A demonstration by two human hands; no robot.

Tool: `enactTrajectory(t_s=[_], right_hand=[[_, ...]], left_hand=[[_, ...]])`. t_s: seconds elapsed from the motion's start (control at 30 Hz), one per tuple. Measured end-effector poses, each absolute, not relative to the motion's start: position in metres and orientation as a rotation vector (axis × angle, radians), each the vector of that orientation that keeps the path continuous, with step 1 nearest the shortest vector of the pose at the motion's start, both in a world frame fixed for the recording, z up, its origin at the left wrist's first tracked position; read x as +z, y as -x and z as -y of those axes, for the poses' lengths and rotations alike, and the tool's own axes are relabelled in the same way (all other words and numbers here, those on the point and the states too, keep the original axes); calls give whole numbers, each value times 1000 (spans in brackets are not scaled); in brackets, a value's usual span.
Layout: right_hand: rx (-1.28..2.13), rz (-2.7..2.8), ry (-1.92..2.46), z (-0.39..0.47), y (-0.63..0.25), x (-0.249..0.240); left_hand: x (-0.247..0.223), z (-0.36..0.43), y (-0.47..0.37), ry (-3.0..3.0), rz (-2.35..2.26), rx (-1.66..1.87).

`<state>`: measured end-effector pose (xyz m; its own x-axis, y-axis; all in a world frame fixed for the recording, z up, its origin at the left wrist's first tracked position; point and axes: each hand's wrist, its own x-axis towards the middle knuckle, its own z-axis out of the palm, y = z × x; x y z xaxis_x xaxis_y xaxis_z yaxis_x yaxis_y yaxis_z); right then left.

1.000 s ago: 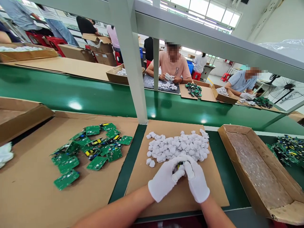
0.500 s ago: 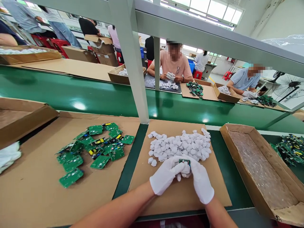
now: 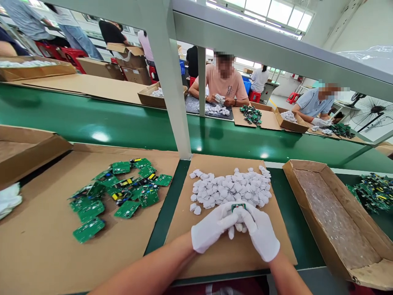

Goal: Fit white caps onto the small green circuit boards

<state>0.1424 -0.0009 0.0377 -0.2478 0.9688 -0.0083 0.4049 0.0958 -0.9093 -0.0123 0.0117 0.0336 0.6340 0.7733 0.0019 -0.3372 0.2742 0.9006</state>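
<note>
Both my hands wear white gloves and meet over the right-hand cardboard sheet (image 3: pixel 184 237). Between their fingertips is a small green circuit board (image 3: pixel 238 206), mostly covered by the fingers. My left hand (image 3: pixel 213 227) is closed on the board from the left. My right hand (image 3: pixel 260 231) grips it from the other side, thumb and fingers pressed over it. Just beyond the hands lies a heap of small white pieces (image 3: pixel 230 186). To the left, green circuit boards (image 3: pixel 123 186) with yellow and blue parts are spread over another cardboard sheet (image 3: pixel 123 254).
An open cardboard box (image 3: pixel 310 221) lined with clear plastic stands at right, beside more circuit boards (image 3: pixel 373 190). Another box (image 3: pixel 27 151) and white cloth (image 3: pixel 10 200) are at left. A grey metal post (image 3: pixel 172 98) rises ahead. Co-workers (image 3: pixel 222 86) sit across the green bench (image 3: pixel 138 131).
My right thumb and fingers have shifted inward over the circuit board, bringing the hands closer together. The view has moved very slightly.
</note>
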Motion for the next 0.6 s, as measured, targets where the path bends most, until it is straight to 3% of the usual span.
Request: enactTrajectory(t_s=[0.1,0.27,0.43,0.6], right_hand=[[1248,1709,1300,2,-140,37],[1086,1725,1392,3,-133,40],[1244,1755,1319,2,-159,47],[710,1844,1810,13,-202,45]], left_hand=[[35,-11,14,-1046,-541,790],[37,-13,16,-1029,-496,755],[34,-14,18,-953,-519,770],[32,-21,28,-675,-483,919]])
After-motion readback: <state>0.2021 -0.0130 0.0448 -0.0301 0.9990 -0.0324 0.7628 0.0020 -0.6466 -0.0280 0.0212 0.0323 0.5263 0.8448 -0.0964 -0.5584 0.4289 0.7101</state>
